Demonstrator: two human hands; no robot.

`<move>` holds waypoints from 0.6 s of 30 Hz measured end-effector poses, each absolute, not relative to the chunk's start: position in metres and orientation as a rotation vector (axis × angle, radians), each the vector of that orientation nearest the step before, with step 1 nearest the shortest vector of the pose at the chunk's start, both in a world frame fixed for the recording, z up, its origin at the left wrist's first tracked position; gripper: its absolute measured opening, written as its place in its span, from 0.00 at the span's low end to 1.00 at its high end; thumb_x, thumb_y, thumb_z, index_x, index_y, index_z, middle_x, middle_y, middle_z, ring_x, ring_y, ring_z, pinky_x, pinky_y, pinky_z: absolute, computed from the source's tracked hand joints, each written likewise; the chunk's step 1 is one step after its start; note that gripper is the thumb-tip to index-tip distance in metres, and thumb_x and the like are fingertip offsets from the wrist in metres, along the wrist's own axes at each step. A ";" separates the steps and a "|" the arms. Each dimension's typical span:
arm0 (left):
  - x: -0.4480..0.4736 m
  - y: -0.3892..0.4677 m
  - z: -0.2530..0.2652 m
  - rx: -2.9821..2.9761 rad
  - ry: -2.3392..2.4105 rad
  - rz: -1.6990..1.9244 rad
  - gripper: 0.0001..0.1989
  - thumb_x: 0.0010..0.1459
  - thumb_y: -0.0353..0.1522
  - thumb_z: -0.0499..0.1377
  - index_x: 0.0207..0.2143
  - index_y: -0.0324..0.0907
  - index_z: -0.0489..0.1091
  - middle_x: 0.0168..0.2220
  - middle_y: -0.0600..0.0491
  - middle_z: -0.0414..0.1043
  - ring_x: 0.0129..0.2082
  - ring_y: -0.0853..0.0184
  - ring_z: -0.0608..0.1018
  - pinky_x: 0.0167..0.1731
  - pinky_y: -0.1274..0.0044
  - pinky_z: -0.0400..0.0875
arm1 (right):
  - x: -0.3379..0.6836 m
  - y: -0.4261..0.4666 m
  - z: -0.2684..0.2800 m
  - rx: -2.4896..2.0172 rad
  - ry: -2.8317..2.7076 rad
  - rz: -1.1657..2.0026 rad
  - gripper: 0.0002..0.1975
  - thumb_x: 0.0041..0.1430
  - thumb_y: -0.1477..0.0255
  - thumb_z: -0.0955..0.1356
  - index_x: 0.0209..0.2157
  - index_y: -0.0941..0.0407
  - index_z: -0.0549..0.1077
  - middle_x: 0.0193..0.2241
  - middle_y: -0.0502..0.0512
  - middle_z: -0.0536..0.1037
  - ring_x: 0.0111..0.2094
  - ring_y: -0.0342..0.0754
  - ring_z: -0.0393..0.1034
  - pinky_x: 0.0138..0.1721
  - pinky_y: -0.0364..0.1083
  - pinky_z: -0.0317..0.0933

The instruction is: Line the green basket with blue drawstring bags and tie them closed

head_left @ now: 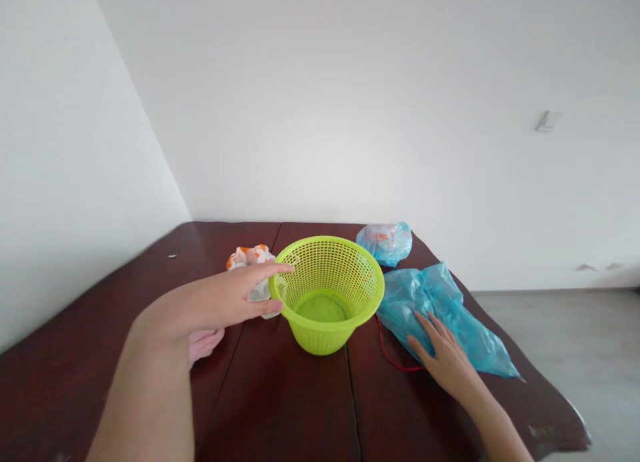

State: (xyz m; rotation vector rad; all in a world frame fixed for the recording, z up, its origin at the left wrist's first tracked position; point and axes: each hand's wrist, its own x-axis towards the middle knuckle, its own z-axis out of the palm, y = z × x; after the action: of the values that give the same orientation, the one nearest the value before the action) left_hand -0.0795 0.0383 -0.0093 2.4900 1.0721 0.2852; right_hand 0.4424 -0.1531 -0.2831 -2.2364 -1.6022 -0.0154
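Observation:
A green plastic mesh basket (323, 339) stands upright in the middle of the dark red wooden table. My left hand (235, 292) is at its left rim, fingers stretched out over the edge and thumb apart, beside the rim. Whether it touches the rim I cannot tell. On the right, my right hand (445, 355) lies with spread fingers on a crumpled blue plastic bag (450, 302). A thin red cord (393, 361) curves out from beside that bag. Inside the basket only its green bottom shows.
Behind the basket on the right sits a second blue bag (385, 243) with something reddish in it. A white and orange plastic bag (250, 255) is partly hidden behind my left hand. Pink cloth-like material (206, 344) shows by my left forearm. White walls border the table (290, 409).

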 end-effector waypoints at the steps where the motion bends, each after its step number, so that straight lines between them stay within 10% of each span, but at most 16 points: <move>1: -0.079 0.039 -0.008 2.505 1.062 0.273 0.41 0.72 0.55 0.69 0.82 0.61 0.70 0.81 0.48 0.71 0.76 0.43 0.80 0.74 0.53 0.78 | 0.437 -0.157 -0.292 -2.251 -1.614 0.007 0.44 0.80 0.40 0.60 0.83 0.50 0.69 0.84 0.66 0.65 0.85 0.72 0.58 0.84 0.74 0.55; 12: -0.062 -0.014 0.027 2.365 1.068 1.430 0.20 0.83 0.49 0.60 0.64 0.49 0.79 0.74 0.47 0.79 0.75 0.55 0.80 0.80 0.59 0.70 | 0.422 -0.161 -0.306 -2.171 -1.661 -0.133 0.40 0.84 0.47 0.56 0.81 0.54 0.72 0.84 0.64 0.65 0.86 0.69 0.57 0.85 0.76 0.50; 18: -0.160 0.014 -0.074 2.197 2.112 0.792 0.48 0.68 0.56 0.66 0.78 0.35 0.66 0.85 0.25 0.57 0.86 0.32 0.58 0.83 0.44 0.56 | 0.435 -0.161 -0.319 -2.027 -1.701 -0.145 0.41 0.82 0.42 0.57 0.78 0.53 0.72 0.81 0.67 0.70 0.83 0.75 0.63 0.82 0.81 0.56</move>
State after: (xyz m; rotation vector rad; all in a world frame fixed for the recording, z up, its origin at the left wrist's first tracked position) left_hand -0.1601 0.0136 -0.0745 2.1974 2.1118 0.7924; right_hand 0.4347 -0.1614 -0.3190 -2.0269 -1.7014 -0.1449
